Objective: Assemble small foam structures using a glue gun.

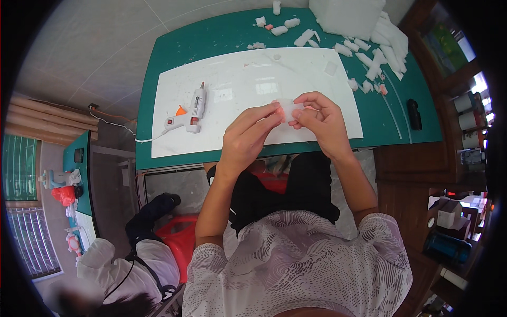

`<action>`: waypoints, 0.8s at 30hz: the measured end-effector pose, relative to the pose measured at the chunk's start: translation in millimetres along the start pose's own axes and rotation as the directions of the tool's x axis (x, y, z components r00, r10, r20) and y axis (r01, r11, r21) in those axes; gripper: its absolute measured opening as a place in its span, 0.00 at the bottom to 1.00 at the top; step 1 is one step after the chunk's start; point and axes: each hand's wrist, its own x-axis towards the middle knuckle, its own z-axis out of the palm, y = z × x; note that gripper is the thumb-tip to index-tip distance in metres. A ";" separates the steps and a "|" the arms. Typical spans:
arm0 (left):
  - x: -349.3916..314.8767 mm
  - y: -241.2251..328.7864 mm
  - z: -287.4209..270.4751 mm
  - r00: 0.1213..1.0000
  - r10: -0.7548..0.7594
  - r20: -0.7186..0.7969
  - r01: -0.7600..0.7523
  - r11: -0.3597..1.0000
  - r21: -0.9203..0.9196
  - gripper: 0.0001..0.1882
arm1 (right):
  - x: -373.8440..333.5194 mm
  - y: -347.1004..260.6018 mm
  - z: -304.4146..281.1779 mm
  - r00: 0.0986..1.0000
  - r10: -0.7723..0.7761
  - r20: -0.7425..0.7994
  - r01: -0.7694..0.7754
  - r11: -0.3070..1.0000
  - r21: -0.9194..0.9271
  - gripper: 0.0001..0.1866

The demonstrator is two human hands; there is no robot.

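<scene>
A small soft-looking white and pink piece (287, 107) is held up over the near part of a glossy white board (227, 71). My left hand (249, 129) pinches its left, pinkish side between thumb and fingers. On the other side my right hand (325, 121) grips the whitish edge, thumb in front and forefinger above. The fingers cover part of the piece, so its exact kind cannot be made out. To the left, a white hot glue gun (196, 108) with an orange trigger lies on the board, its nozzle pointing away from me.
White foam-like rolls (292, 22) and scraps litter the green table (185, 37). A big white block (346, 16) stands at the back right. Thin clear sticks (392, 113) and a black object (414, 114) lie rightward. The gun's cord (150, 139) runs left. A co-worker (142, 259) sits lower left.
</scene>
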 end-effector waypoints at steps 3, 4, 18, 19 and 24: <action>-0.2 -0.6 0.6 1.000 0.000 -0.003 0.000 1.000 0.001 0.13 | 0.4 -1.8 0.6 1.000 0.009 0.007 -0.009 1.000 -0.006 0.13; -0.4 -1.0 1.0 1.000 -0.001 -0.004 0.001 1.000 -0.002 0.13 | 0.5 -1.4 0.0 1.000 0.005 0.013 -0.005 1.000 -0.004 0.13; -4.0 0.7 -0.4 0.998 -0.066 -0.008 0.066 0.998 -0.008 0.14 | 0.8 -0.1 1.0 1.000 0.010 0.027 -0.010 1.000 0.008 0.12; -4.3 0.4 -0.6 0.999 -0.052 0.007 0.052 0.999 0.009 0.14 | 0.7 0.4 0.6 1.000 0.011 0.026 -0.011 1.000 0.004 0.12; -2.8 0.0 0.2 1.000 -0.022 0.006 0.022 1.000 0.013 0.14 | 2.0 2.6 -0.3 1.000 0.017 0.027 -0.017 1.000 0.009 0.12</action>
